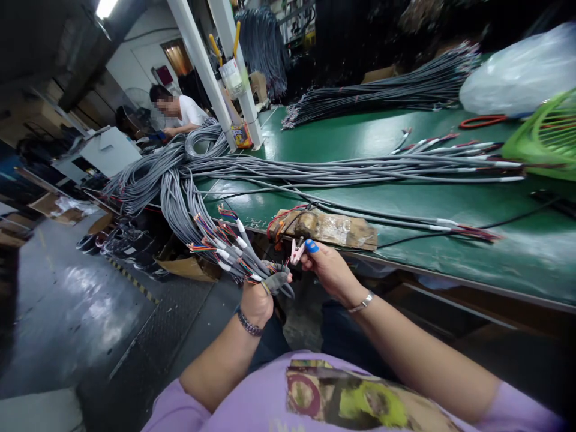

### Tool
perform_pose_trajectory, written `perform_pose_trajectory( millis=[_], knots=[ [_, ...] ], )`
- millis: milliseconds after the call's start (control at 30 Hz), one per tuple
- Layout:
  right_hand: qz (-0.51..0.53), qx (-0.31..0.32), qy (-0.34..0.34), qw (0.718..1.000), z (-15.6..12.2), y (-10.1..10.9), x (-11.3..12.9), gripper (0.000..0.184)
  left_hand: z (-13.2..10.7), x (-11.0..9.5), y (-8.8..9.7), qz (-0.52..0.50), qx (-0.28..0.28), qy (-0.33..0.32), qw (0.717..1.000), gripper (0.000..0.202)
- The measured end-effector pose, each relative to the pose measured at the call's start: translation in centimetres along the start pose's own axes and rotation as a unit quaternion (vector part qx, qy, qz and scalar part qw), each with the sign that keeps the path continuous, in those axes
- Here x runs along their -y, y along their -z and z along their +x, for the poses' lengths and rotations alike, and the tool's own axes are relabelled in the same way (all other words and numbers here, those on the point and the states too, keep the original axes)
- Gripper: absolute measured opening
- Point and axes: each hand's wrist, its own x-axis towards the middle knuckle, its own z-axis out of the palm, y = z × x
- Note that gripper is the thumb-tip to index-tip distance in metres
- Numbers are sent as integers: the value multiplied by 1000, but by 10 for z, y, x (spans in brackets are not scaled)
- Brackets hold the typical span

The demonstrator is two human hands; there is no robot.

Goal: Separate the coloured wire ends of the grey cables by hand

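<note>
My left hand [261, 297], with a grey covering on its thumb, is closed round a bunch of grey cables [234, 249]. Their stripped ends fan out to the left, showing coloured wires and white sleeves. My right hand [330, 267] has a blue cover on one fingertip and pinches a pale pink clothes peg [297, 252]. The peg is just right of the left hand, close to the bench edge. Behind it lies a worn wooden block [344, 231] with a brownish lump and red and black wires on it.
Long grey cables [315, 168] run across the green bench [360, 135], with coils hanging off its left end. Further back lie a dark cable bundle [382, 93], a plastic bag [522, 69] and a green basket [544, 138]. A person [180, 111] sits beyond the white posts.
</note>
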Motion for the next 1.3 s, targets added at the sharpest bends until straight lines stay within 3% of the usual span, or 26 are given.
perform_pose_trajectory(
  millis=[167, 400, 733, 933, 1133, 1300],
  knots=[
    [104, 73, -87, 988, 4, -6, -5, 46, 6, 0, -7, -13, -10, -2, 1000, 21],
    [147, 24, -78, 986, 6, -15, -6, 39, 7, 6, -5, -2, -3, 8, 1000, 18],
    [176, 38, -135, 974, -1, -8, -4, 43, 3, 5, -3, -19, -19, 17, 999, 19],
    [173, 10, -161, 972, -8, 10, -6, 36, -2, 12, 13, 21, 9, 13, 1000, 17],
    [131, -18, -171, 976, -18, 29, -12, 27, -9, 17, 31, 44, -2, 46, 998, 28],
    [67, -5, -157, 985, -34, 22, -20, 28, -11, 12, 41, 31, -22, 45, 998, 26]
  ],
)
